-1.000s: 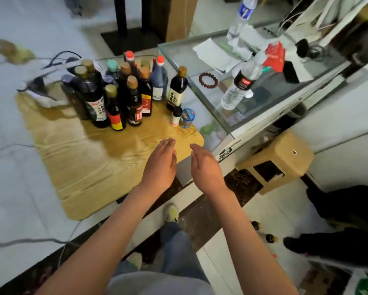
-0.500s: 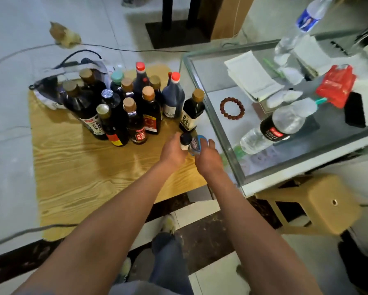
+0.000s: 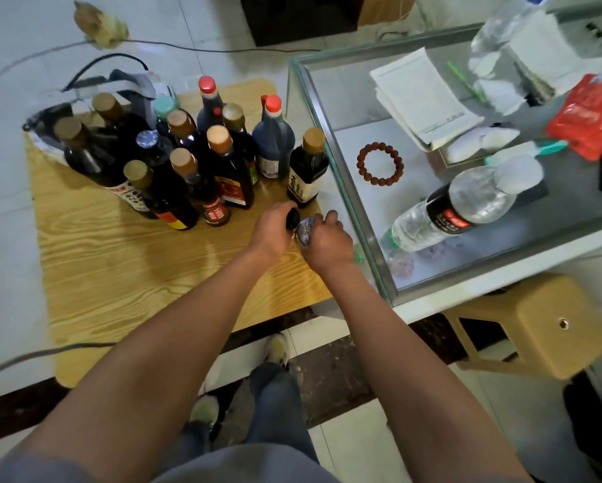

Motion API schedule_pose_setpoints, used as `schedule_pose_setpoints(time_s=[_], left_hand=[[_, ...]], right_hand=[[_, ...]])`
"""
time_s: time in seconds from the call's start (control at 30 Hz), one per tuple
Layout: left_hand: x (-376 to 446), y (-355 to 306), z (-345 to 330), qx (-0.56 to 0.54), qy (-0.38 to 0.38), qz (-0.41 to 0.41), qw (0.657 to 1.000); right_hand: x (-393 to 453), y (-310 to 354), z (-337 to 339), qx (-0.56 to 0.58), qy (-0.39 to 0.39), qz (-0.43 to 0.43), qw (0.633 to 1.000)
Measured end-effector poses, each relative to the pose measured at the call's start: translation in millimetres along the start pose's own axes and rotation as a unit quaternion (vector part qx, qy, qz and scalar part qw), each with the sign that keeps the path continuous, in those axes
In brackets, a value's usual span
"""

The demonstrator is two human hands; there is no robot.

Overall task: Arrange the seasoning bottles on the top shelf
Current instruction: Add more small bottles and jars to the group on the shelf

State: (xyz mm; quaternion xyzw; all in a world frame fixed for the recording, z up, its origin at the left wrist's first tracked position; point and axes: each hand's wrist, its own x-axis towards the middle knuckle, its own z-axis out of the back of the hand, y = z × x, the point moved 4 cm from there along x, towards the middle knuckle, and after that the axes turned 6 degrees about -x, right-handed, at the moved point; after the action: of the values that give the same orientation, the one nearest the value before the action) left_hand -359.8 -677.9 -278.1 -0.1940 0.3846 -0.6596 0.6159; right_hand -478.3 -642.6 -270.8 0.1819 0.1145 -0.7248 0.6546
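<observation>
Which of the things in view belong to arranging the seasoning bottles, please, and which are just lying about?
Job:
- cluster of tall bottles
- black-capped small bottle in left hand
- small jar in right hand

Lying about:
- bead bracelet
- water bottle
- papers
- stool

Our curled left hand [image 3: 271, 229] hides all but the black cap of the small bottle [image 3: 293, 217] in its grip. Just right of those fingers, our right hand [image 3: 327, 240] covers the small blue-lidded jar [image 3: 306, 231], so only its shiny top shows. Beyond the fingertips, the dark glass bottles [image 3: 188, 162] overlap, their labels too blurred to read. Far right of our fingers, the clear plastic water bottle [image 3: 501, 26] runs off the top edge.
</observation>
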Motion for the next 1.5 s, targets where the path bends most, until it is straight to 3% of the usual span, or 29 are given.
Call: schedule_pose_setpoints(time_s=[0.27, 0.53, 0.77, 0.93, 1.27, 1.5], left_hand=[[-25, 13, 10, -0.034, 0.042, 0.004, 0.999], [-110, 20, 31, -0.175, 0.157, 0.013, 0.972], [-234, -12, 38, -0.324, 0.288, -0.013, 0.901], [-334, -38, 12, -0.318, 0.421, -0.064, 0.847], [-562, -163, -51, -0.31, 0.618, -0.159, 0.705], [-751, -273, -102, -0.327, 0.709, -0.2, 0.592]], right_hand=[[-32, -4, -22, 0.188, -0.018, -0.059, 0.98], [-162, 4, -37, 0.305, -0.089, -0.15, 0.936], [-321, 22, -47, 0.415, -0.193, -0.23, 0.859], [-448, 21, -69, 0.416, -0.273, -0.325, 0.804], [-727, -1, -87, 0.458, -0.458, -0.471, 0.599], [-922, -31, -74, 0.365, -0.581, -0.539, 0.489]])
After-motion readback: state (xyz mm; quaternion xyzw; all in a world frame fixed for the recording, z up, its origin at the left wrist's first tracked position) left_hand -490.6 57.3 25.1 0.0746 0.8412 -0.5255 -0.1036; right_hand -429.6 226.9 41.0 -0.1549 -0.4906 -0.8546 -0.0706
